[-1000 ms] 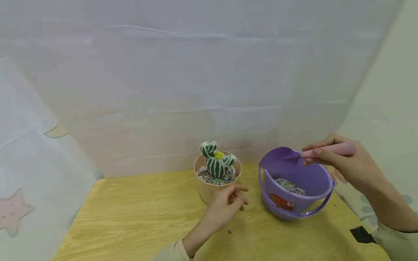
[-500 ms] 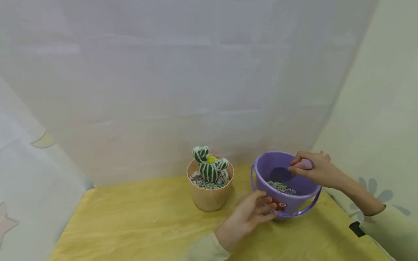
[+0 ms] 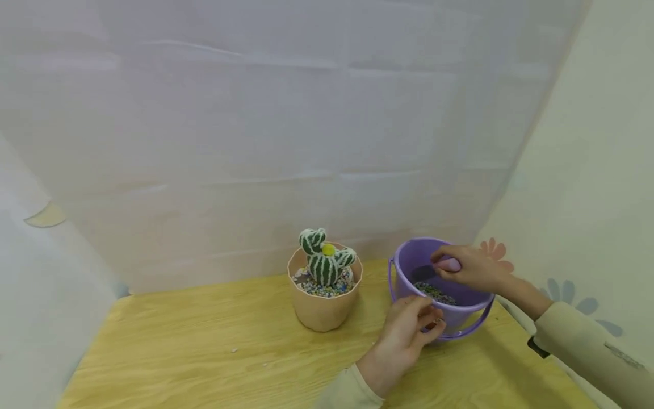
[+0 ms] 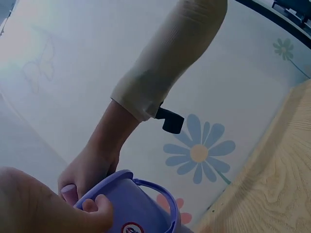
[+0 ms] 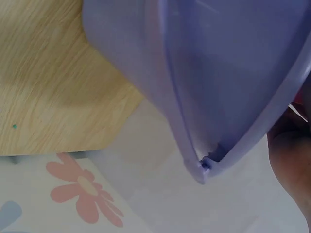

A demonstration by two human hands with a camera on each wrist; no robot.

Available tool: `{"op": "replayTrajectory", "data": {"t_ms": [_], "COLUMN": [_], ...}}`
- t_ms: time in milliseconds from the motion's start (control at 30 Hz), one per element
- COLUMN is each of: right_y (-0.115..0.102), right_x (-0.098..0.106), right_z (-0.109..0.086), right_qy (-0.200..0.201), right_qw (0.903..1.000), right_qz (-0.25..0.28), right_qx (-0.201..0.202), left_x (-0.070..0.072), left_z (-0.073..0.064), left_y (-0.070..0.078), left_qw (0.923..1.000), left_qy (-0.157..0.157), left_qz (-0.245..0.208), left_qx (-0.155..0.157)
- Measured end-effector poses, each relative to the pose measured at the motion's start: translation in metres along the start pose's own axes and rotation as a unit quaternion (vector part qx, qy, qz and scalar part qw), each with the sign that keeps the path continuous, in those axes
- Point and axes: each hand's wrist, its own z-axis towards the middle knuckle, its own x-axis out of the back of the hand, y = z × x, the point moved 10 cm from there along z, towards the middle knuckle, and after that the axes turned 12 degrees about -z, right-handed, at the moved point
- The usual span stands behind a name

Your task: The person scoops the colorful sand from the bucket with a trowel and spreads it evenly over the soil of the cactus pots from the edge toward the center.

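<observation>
A purple bucket (image 3: 457,318) with multicoloured pebbles (image 3: 434,292) in its bottom stands at the right. Inside it, my right hand (image 3: 472,267) grips the pink handle (image 3: 449,264) of a small shovel, whose dark purple blade (image 3: 423,273) reaches down at the pebbles. My left hand (image 3: 398,335) is at the bucket's near left side, fingers loosely bent by the rim; whether they press on it I cannot tell. In the left wrist view, that hand (image 4: 43,208) overlaps the bucket (image 4: 136,204). The right wrist view shows mostly bucket wall (image 5: 233,63).
To the left, a knitted green cactus (image 3: 325,267) with a yellow flower sits in a peach pot (image 3: 322,309) of pebbles. Both stand on a yellow wooden table (image 3: 194,335). A pale sheet (image 3: 255,130) hangs behind, and a flower-printed wall (image 3: 572,227) flanks the right.
My right hand has lowered the shovel from above the rim into the bucket, towards the pebbles. My left hand has moved right from beside the pot to the bucket's near side.
</observation>
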Motion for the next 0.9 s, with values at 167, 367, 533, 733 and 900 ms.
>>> {"op": "replayTrajectory", "data": {"t_ms": [167, 367, 533, 733, 900], "right_y": [0.002, 0.003, 0.008, 0.015, 0.012], "right_x": [-0.010, -0.010, -0.010, -0.010, -0.005], "right_z": [0.002, -0.002, -0.008, -0.017, -0.019], "right_qy": [-0.014, -0.017, -0.017, -0.014, -0.013], "right_qw": [0.9996, 0.9992, 0.9987, 0.9991, 0.9987], "right_qz": [-0.015, -0.007, -0.007, -0.011, -0.012], "right_qx": [0.019, 0.035, 0.047, 0.039, 0.047], "left_x": [0.001, 0.008, 0.012, 0.014, 0.014], "left_z": [0.004, 0.010, 0.015, 0.016, 0.016], "left_y": [0.001, 0.005, 0.014, 0.017, 0.016], "left_qw": [0.9998, 0.9989, 0.9965, 0.9948, 0.9941], "left_qy": [-0.013, 0.001, 0.001, -0.002, 0.003], "left_qz": [0.000, -0.012, -0.029, -0.042, -0.048], "left_qx": [-0.015, -0.046, -0.078, -0.092, -0.098]}}
